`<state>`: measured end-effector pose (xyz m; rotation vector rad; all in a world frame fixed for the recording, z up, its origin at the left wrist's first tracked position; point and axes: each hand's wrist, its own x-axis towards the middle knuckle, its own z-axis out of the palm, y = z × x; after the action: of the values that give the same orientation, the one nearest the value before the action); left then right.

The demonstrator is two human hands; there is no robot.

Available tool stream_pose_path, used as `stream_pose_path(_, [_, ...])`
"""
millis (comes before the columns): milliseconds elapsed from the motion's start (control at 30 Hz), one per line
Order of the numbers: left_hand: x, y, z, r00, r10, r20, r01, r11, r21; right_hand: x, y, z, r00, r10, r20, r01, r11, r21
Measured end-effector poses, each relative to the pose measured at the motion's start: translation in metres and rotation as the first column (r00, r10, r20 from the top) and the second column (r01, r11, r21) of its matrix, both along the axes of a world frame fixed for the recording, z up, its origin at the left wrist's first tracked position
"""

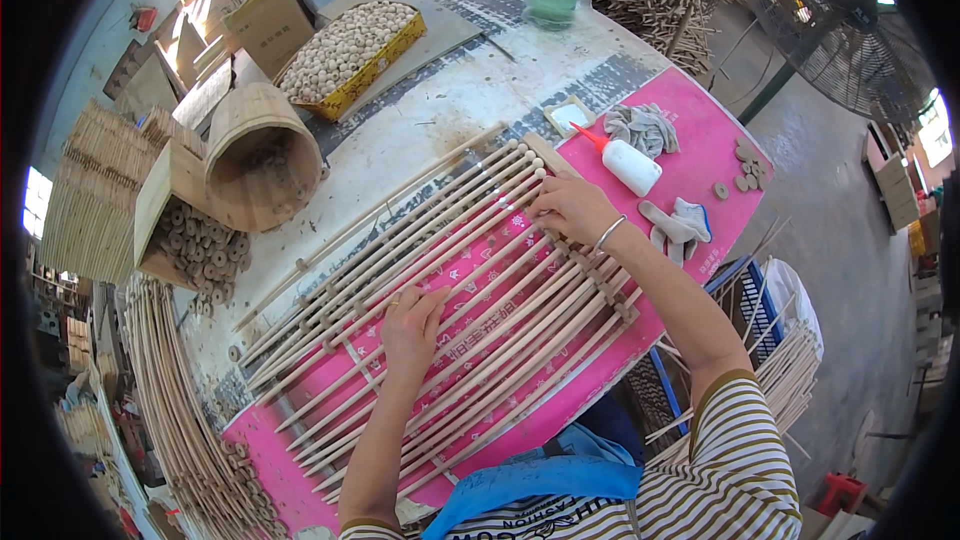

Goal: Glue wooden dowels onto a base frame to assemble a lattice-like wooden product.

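Observation:
Long pale wooden sticks (500, 325) lie side by side across a pink printed sheet (640, 335). My left hand (412, 325) is closed around one stick near the middle of the row. My right hand (572, 208), with a bracelet at the wrist, has its fingers pinched at the far-right stick ends; what they hold is hidden. Just beyond those fingers, round wooden beads (539, 173) cap several sticks. Wooden discs (600, 285) sit on the nearer sticks' right ends, beside my right wrist.
A white glue bottle (632, 168) with a red nozzle lies right, beside a grey rag (642, 128) and white gloves (680, 222). A yellow box of beads (425, 25) stands at the back. Leftward are a tipped wooden bucket (225, 140) and loose rings (205, 250). A fan (845, 15) stands far right.

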<state>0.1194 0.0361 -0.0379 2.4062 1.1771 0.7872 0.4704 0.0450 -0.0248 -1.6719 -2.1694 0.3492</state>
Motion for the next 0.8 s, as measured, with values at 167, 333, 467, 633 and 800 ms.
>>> stream_pose_path(167, [0.0, 0.002, -0.003, 1.0, -0.007, 0.015, 0.007, 1.0, 0.0, 0.001, 0.002, -0.001, 0.999, -0.016, -0.052, 0.013, 0.999, -0.051])
stream_pose_path(333, [-0.001, 0.001, -0.003, 1.0, -0.001, 0.01, 0.001, 0.999, -0.051, 0.004, 0.004, -0.004, 0.999, 0.018, -0.051, -0.019, 1.0, -0.017])
stream_pose_path(467, [-0.006, 0.0, -0.003, 0.999, 0.044, -0.024, -0.046, 0.996, -0.081, -0.001, 0.007, -0.008, 0.998, 0.029, -0.057, -0.028, 1.0, 0.008])
stream_pose_path(633, [-0.014, -0.005, 0.003, 0.994, 0.036, -0.102, -0.032, 0.999, 0.04, 0.003, -0.009, 0.0, 0.996, -0.017, -0.083, 0.015, 1.0, -0.017])
stream_pose_path(800, [-0.066, 0.002, 0.006, 0.961, 0.2, -0.19, -0.179, 0.976, 0.12, 0.0, -0.015, 0.0, 0.994, -0.007, -0.108, 0.012, 0.999, 0.044])
